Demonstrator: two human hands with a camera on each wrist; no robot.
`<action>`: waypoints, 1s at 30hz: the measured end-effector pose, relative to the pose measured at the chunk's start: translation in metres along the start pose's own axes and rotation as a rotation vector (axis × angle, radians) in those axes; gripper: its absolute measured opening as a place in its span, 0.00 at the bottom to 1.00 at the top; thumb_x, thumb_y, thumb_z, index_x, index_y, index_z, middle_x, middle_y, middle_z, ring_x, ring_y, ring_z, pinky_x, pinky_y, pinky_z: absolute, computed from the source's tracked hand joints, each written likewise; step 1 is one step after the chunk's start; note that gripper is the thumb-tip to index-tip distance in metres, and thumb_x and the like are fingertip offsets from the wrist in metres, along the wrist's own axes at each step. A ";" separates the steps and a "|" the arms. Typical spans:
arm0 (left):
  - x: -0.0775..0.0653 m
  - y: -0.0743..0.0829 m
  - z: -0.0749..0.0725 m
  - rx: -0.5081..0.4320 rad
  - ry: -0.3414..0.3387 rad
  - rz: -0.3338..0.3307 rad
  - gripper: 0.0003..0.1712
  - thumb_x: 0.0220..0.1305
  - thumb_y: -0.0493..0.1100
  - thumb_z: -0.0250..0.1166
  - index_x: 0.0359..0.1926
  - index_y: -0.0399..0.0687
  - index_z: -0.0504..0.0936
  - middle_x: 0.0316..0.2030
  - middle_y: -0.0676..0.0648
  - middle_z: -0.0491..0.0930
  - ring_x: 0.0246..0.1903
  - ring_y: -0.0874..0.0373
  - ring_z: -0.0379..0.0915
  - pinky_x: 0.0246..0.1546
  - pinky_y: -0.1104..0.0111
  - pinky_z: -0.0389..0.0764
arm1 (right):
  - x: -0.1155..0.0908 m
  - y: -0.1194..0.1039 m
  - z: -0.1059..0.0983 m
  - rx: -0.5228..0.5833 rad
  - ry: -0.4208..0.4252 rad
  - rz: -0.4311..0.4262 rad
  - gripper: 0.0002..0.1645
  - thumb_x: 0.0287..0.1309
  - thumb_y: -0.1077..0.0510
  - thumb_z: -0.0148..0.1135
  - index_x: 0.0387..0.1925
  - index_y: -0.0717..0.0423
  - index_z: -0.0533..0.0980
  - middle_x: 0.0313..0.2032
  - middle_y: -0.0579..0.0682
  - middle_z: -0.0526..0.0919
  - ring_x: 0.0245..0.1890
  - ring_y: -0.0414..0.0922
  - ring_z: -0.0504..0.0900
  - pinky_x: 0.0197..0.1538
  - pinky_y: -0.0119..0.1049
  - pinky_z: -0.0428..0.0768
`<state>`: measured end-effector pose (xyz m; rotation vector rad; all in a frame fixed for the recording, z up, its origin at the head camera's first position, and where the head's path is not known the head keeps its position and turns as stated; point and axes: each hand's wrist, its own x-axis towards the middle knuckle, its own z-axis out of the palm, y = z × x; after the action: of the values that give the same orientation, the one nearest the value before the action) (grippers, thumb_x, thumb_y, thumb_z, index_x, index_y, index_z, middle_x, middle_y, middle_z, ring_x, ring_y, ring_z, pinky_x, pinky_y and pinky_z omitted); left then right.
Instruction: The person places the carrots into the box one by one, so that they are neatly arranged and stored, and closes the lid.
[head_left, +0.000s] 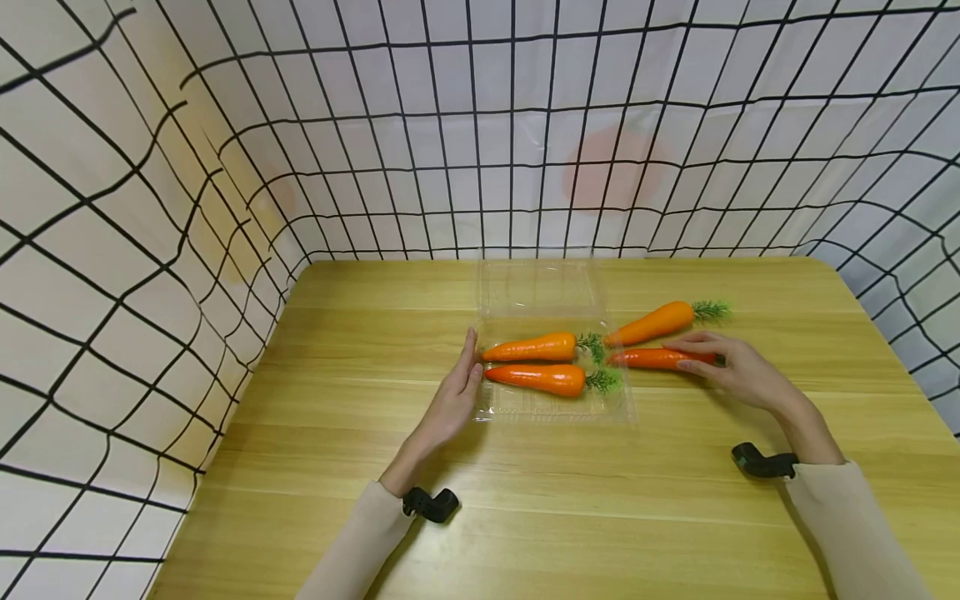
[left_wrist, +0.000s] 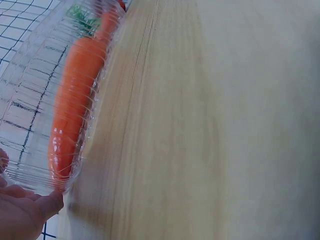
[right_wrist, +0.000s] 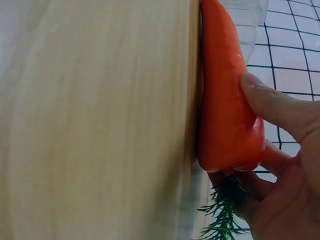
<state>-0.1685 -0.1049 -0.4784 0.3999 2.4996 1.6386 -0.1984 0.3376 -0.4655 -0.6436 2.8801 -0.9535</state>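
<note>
A clear plastic clamshell box lies with its lid folded back on the wooden table. Inside are two toy carrots: an orange one and, nearer to me, a redder one, green tops pointing right. My left hand rests along the box's left end with fingers extended; in the left wrist view its fingertips touch the plastic near a carrot tip. With thumb and fingers my right hand grips a red-orange carrot by its thick end. That carrot's tip overlaps the box's right edge in the head view.
Another orange carrot lies just behind the gripped one, tip toward the box and green top pointing right. White walls with a black wire grid rise at the back and both sides of the table.
</note>
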 end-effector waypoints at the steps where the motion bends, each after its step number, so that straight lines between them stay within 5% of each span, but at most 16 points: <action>1: 0.000 0.000 0.000 0.000 -0.001 0.000 0.36 0.85 0.39 0.40 0.84 0.44 0.35 0.84 0.44 0.38 0.82 0.46 0.39 0.83 0.51 0.45 | -0.001 0.001 0.000 0.002 0.009 -0.003 0.21 0.71 0.56 0.64 0.63 0.47 0.82 0.60 0.54 0.82 0.59 0.26 0.70 0.55 0.20 0.69; 4: 0.000 0.000 0.001 0.000 0.000 -0.003 0.36 0.85 0.38 0.40 0.84 0.44 0.35 0.84 0.44 0.38 0.82 0.46 0.40 0.83 0.51 0.46 | -0.002 0.002 0.000 0.003 0.039 -0.005 0.19 0.70 0.57 0.65 0.61 0.47 0.83 0.58 0.54 0.83 0.57 0.23 0.68 0.55 0.22 0.69; 10: 0.001 -0.001 0.001 0.001 0.004 0.002 0.36 0.85 0.38 0.40 0.84 0.44 0.36 0.84 0.44 0.39 0.82 0.46 0.41 0.83 0.51 0.46 | -0.005 -0.001 -0.006 0.006 0.082 0.038 0.19 0.71 0.57 0.65 0.61 0.50 0.83 0.59 0.59 0.81 0.59 0.56 0.75 0.57 0.43 0.72; 13: 0.002 -0.001 0.001 -0.003 0.004 0.007 0.36 0.85 0.38 0.40 0.84 0.44 0.36 0.84 0.43 0.38 0.82 0.46 0.40 0.82 0.51 0.46 | -0.004 -0.003 -0.009 0.034 0.091 0.066 0.20 0.72 0.55 0.64 0.62 0.52 0.82 0.61 0.62 0.79 0.62 0.64 0.73 0.59 0.57 0.72; 16: 0.002 -0.002 0.001 -0.007 0.002 0.009 0.36 0.85 0.38 0.40 0.84 0.43 0.35 0.84 0.42 0.38 0.82 0.45 0.40 0.82 0.51 0.46 | -0.004 -0.004 -0.012 0.059 0.106 0.090 0.20 0.73 0.55 0.63 0.62 0.55 0.82 0.62 0.64 0.78 0.64 0.66 0.71 0.59 0.66 0.69; 22: 0.001 -0.002 0.001 -0.008 0.001 0.008 0.36 0.85 0.39 0.40 0.83 0.42 0.35 0.84 0.42 0.37 0.82 0.45 0.40 0.82 0.51 0.46 | -0.004 -0.009 -0.015 0.062 0.135 0.136 0.20 0.72 0.53 0.64 0.61 0.53 0.82 0.61 0.61 0.79 0.63 0.60 0.72 0.57 0.54 0.69; 30: 0.001 -0.002 0.001 -0.009 -0.002 0.006 0.36 0.85 0.39 0.40 0.83 0.43 0.35 0.84 0.43 0.37 0.82 0.46 0.39 0.83 0.51 0.46 | -0.002 -0.015 -0.020 0.089 0.156 0.144 0.23 0.73 0.52 0.63 0.63 0.56 0.80 0.65 0.63 0.75 0.67 0.67 0.67 0.60 0.70 0.67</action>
<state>-0.1699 -0.1047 -0.4804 0.4073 2.4908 1.6507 -0.1937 0.3388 -0.4408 -0.3647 2.9458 -1.1506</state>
